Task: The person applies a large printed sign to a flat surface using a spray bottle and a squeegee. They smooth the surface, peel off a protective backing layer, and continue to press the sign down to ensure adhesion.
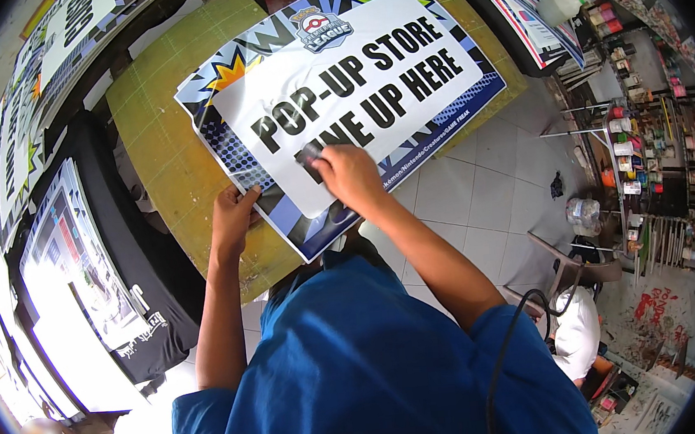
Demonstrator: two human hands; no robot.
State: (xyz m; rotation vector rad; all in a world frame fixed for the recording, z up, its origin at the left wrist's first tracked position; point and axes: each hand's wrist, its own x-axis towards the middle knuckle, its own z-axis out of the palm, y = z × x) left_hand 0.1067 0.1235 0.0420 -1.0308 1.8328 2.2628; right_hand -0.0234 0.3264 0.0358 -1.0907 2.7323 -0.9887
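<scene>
A large printed sign sheet [352, 76], with bold black lettering on white and a blue, patterned border, lies slanted across a yellow-green board marked with a grid [144, 111]. Its surface shows ripples and glare on the left half. My left hand [232, 215] pinches the sheet's left edge between thumb and fingers. My right hand [348, 174] is closed round a small dark block-like tool [307, 156] and presses it to the sheet's lower left lettering. Blur and my fingers partly hide that tool, so its exact kind is unclear.
To the left, a black cloth-covered surface [164, 291] bears more printed sheets [90, 248]. Other prints [516, 12] lie at the far right. Shelves with ink or paint containers [627, 147] line the right side. A chair [575, 263] and plastic bottle [584, 214] stand on the tiled floor.
</scene>
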